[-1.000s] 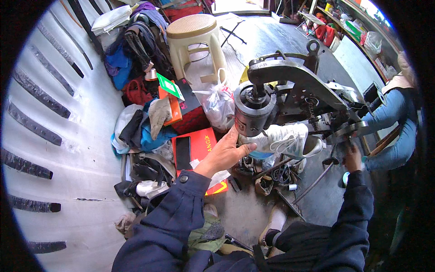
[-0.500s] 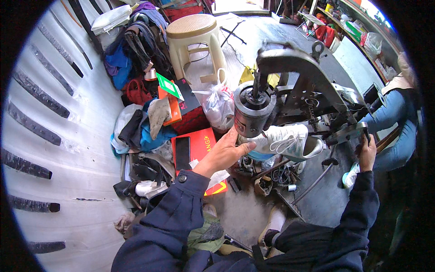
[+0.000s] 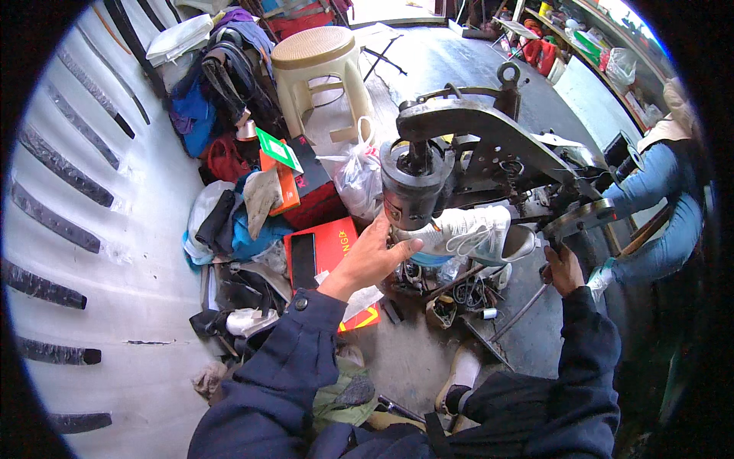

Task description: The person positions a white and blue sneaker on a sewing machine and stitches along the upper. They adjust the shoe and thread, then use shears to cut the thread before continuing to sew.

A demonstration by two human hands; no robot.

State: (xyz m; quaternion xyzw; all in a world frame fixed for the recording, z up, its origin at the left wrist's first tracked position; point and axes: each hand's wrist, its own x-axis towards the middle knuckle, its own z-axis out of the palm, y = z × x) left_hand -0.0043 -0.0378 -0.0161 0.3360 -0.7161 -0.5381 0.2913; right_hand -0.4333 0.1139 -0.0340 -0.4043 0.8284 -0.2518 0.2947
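A white lace-up sneaker point(image 3: 480, 232) sits under the head of a black hand-cranked shoe sewing machine point(image 3: 489, 126), its toe partly hidden by the machine's dark round head point(image 3: 413, 195). At the toe end, my left hand point(image 3: 371, 256) grips the sneaker, thumb toward the upper and fingers along its far-left side, close against the round head. My right hand point(image 3: 564, 269) is curled below the machine's crank wheel point(image 3: 579, 219), around the crank handle, which the fingers mostly hide. The sneaker's heel opening faces right, toward the wheel.
A beige plastic stool point(image 3: 315, 57) stands beyond a white plastic bag point(image 3: 359, 172). Left of the machine lie a red box point(image 3: 348, 237) with a black phone point(image 3: 303, 258) and piled cloths. A person in blue jeans point(image 3: 657, 191) sits at right. Tools and scraps point(image 3: 459, 298) lie beneath the machine.
My right hand has swung down and to the left with the crank, and the wheel has turned. The machine's upper arm has shifted leftward in view. My left hand stays at the sneaker's toe.
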